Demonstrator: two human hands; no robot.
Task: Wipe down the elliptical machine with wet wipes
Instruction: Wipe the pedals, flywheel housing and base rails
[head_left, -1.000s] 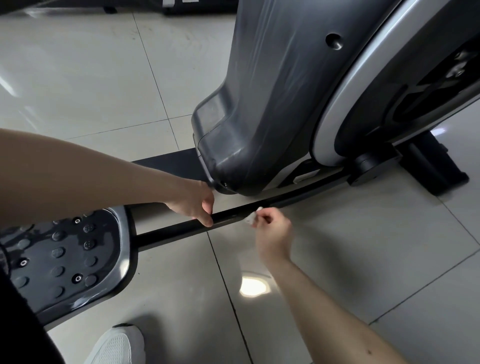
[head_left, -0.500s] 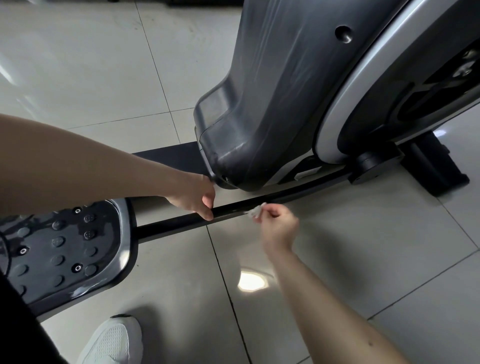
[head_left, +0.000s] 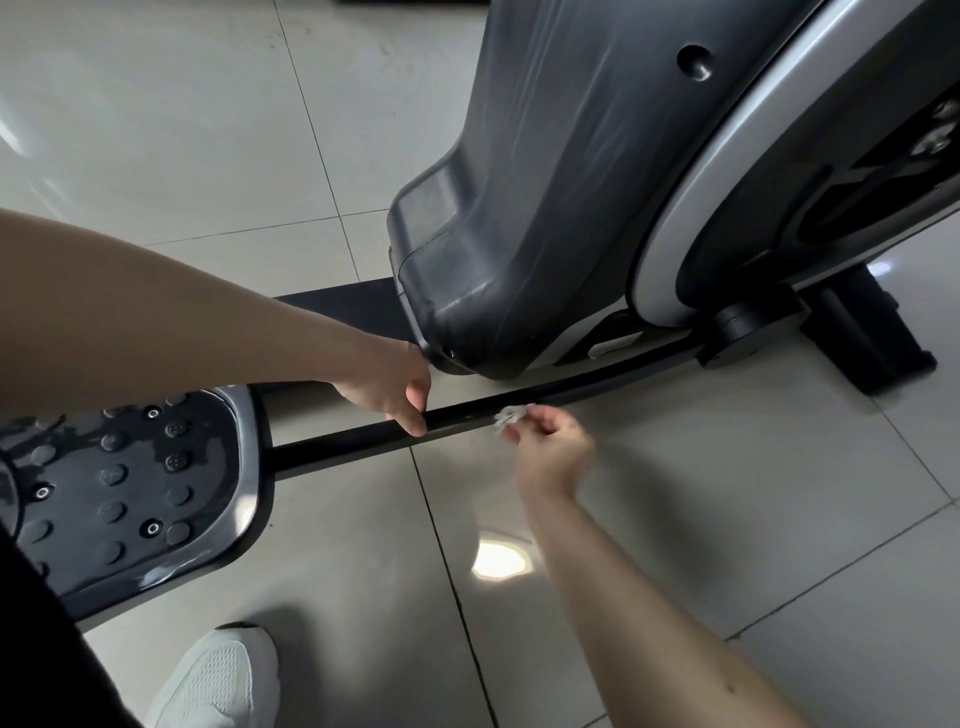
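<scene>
Glossy pale tiled floor (head_left: 156, 130).
Thin dark grout lines (head_left: 452, 571) cross the large tiles; a bright light reflection (head_left: 500, 558) glares on one tile towards the lower edge.

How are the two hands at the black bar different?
The left hand holds the bar with nothing else in it; the right hand pinches a white wipe in its fingers. The left hand is nearer the pedal; the right hand is farther along. Both reach the same bar.

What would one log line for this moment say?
step: wiping pedal bar | right hand: pinches wet wipe at pedal bar | left hand: touches pedal bar
</scene>
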